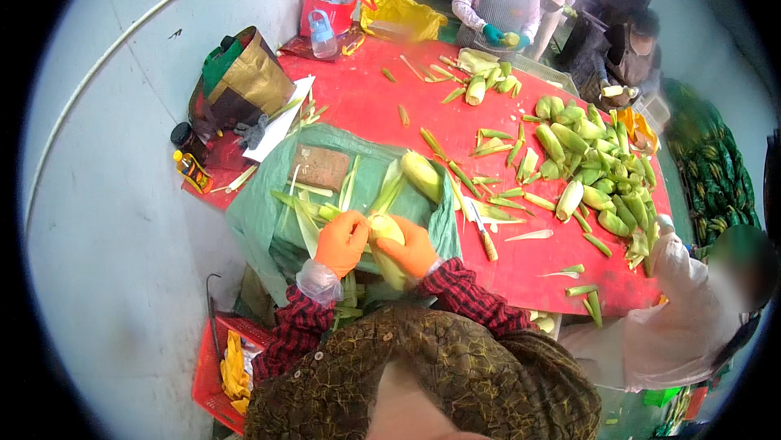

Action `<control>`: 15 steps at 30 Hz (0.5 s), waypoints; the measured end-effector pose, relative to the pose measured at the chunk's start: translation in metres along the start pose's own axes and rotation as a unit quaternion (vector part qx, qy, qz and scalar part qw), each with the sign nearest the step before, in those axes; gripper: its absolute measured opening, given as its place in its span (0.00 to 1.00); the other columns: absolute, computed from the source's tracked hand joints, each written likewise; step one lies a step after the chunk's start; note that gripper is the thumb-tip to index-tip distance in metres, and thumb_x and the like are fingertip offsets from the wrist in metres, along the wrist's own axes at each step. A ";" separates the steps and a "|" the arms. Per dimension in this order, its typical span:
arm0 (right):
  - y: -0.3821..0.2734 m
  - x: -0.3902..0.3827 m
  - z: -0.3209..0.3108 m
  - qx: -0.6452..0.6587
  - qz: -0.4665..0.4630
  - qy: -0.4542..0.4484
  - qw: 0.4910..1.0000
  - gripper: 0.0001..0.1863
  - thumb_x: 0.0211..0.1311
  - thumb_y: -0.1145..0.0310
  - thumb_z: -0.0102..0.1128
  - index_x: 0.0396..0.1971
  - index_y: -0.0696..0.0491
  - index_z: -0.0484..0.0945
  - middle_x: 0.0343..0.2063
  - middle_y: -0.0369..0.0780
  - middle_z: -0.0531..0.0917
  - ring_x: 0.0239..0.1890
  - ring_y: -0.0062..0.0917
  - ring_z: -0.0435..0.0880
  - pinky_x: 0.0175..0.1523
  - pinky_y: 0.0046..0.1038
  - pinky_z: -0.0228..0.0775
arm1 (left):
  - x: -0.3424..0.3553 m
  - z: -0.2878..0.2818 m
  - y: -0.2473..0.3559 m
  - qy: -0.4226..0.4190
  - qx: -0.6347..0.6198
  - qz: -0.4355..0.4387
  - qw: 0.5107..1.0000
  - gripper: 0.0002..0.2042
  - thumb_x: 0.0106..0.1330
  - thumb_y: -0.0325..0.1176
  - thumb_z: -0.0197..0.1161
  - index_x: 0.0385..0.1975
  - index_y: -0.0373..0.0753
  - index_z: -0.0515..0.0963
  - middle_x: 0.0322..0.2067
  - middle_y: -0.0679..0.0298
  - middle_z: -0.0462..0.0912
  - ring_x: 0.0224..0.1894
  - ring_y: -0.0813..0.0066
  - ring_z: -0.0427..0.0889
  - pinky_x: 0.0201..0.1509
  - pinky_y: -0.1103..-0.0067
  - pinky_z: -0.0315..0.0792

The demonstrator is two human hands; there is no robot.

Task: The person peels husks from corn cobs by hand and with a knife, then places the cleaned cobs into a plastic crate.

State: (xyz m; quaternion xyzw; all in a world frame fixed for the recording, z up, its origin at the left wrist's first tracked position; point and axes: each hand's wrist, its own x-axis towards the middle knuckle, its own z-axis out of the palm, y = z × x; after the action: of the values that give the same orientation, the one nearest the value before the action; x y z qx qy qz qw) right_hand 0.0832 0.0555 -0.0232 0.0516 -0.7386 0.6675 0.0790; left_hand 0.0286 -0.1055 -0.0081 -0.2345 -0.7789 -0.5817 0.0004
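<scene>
In front of me my right hand (411, 246), in an orange glove, is wrapped round a pale green ear of corn (390, 271) that points down toward my body. At the ear's upper end my left hand (342, 243), gloved the same way, is closed in a pinch on the corn husk; its fingertips partly hide the spot. Loose husk leaves (305, 224) lie just beyond that hand. Another ear of corn (421, 176), partly husked, rests on the green plastic sheet (358, 143). A brown brick-like block (320, 169) sits at the sheet's far left.
A knife (486, 238) lies on the red table (521, 277) to my right. Farther right is a heap of unhusked corn (598, 155). Bags and bottles stand along the left wall. A red crate (213, 387) is low left. Co-workers stand across and at the right.
</scene>
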 end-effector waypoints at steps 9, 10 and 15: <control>0.018 -0.007 -0.010 0.031 0.008 0.039 0.999 0.25 0.53 0.64 0.61 0.51 0.59 0.72 0.40 0.40 0.80 0.42 0.21 0.77 0.49 0.25 0.69 | -0.003 0.012 -0.013 0.025 0.023 -0.026 0.999 0.08 0.63 0.32 0.53 0.25 0.34 0.72 0.21 0.59 0.77 0.25 0.70 0.78 0.29 0.75 0.70; 0.021 -0.008 -0.014 0.084 0.023 0.038 0.995 0.25 0.53 0.65 0.61 0.51 0.59 0.71 0.41 0.40 0.80 0.42 0.21 0.77 0.49 0.25 0.68 | -0.004 0.013 -0.017 0.025 0.023 -0.023 0.999 0.08 0.63 0.32 0.53 0.25 0.34 0.72 0.21 0.59 0.77 0.25 0.70 0.78 0.29 0.75 0.70; 0.021 -0.007 -0.025 0.199 0.003 0.018 0.980 0.26 0.54 0.65 0.58 0.53 0.59 0.69 0.41 0.39 0.79 0.42 0.22 0.77 0.49 0.26 0.68 | -0.032 0.008 -0.078 0.068 -0.009 -0.114 0.991 0.11 0.64 0.36 0.52 0.26 0.34 0.72 0.20 0.59 0.78 0.23 0.71 0.78 0.28 0.74 0.69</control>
State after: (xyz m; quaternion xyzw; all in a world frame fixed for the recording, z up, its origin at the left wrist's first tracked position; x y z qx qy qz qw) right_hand 0.0877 0.0824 -0.0425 0.0525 -0.5895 0.8022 0.0784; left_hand 0.0304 -0.1263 -0.0898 -0.1043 -0.7936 -0.5992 -0.0149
